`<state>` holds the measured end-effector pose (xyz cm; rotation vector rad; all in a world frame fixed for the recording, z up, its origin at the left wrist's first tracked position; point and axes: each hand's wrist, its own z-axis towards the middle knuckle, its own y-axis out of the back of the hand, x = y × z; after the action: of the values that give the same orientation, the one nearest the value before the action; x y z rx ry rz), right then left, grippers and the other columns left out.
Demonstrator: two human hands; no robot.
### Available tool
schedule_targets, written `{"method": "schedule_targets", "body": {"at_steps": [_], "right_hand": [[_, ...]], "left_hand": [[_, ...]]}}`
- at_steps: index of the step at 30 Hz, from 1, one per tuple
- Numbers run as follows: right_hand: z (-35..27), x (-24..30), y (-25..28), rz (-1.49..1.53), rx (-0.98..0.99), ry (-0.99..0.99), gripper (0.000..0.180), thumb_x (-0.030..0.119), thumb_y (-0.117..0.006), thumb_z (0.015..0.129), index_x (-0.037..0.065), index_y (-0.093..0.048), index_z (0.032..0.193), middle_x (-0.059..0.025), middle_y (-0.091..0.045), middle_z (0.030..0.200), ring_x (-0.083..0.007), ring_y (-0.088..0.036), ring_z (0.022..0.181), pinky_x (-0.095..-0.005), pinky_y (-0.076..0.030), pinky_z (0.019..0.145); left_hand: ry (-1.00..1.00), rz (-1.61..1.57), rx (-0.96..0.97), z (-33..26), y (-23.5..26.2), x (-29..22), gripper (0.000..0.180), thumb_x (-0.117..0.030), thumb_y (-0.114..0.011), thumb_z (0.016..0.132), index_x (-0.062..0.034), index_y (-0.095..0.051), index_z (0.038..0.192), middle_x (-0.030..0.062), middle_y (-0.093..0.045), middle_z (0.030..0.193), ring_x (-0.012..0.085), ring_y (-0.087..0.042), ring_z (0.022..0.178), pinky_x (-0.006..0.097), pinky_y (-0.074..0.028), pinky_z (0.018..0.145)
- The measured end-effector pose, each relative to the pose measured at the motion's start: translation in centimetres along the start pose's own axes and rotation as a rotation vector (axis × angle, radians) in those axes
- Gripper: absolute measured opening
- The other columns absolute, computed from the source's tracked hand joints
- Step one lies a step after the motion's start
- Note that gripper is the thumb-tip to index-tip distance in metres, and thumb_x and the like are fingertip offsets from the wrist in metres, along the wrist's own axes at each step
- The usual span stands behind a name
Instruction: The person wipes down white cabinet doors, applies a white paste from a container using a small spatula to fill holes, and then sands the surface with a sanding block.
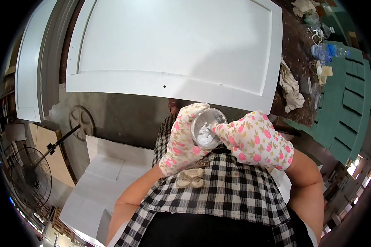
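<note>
Door panel (173,45): white, flat on the dark desk (294,49), unattended.
Desk clutter: rag (292,88), bottles (327,50).
Fan (29,175): lower left, on the floor.
Left hand (181,140): floral glove, fingers clamped round a tub (206,128) of white paste, at the chest.
Right hand (255,140): gloved fingers bunched, dipping in the tub.
Step, judged: loading filler; next calls for reaching to the panel.

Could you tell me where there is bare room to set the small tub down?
The white door panel is bare across its middle. The dark bench strip at its right edge is crowded with rags and plastic bottles.
</note>
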<state>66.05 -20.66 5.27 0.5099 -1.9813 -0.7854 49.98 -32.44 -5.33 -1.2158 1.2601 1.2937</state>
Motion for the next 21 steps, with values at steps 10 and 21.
{"method": "schedule_targets", "body": {"at_steps": [10, 21], "right_hand": [[0.5, 0.3, -2.1, 1.177, -0.069, -0.475, 0.024, 0.009, -0.051, 0.09, -0.006, -0.061, 0.107, -0.0113, -0.062, 0.065, -0.0198, -0.062, 0.059, -0.0307, -0.049, 0.055], [0.2, 1.0, -2.1, -0.314, -0.159, 0.066, 0.045, 0.009, -0.062, 0.073, 0.012, -0.062, 0.118, -0.0019, -0.057, 0.073, -0.0173, -0.059, 0.062, -0.0312, -0.044, 0.052]], "left_hand": [[0.033, 0.088, -0.11, -0.7, 0.3, -0.6, 0.08, -0.012, -0.083, 0.066, -0.0044, -0.037, 0.132, 0.014, -0.044, 0.126, 0.0279, -0.05, 0.115, 0.038, -0.043, 0.097], [0.077, 0.089, -0.026, -1.0, 0.3, -0.7, 0.081, -0.012, -0.083, 0.066, -0.0044, -0.037, 0.132, 0.0134, -0.044, 0.126, 0.0267, -0.05, 0.115, 0.036, -0.044, 0.097]]}}
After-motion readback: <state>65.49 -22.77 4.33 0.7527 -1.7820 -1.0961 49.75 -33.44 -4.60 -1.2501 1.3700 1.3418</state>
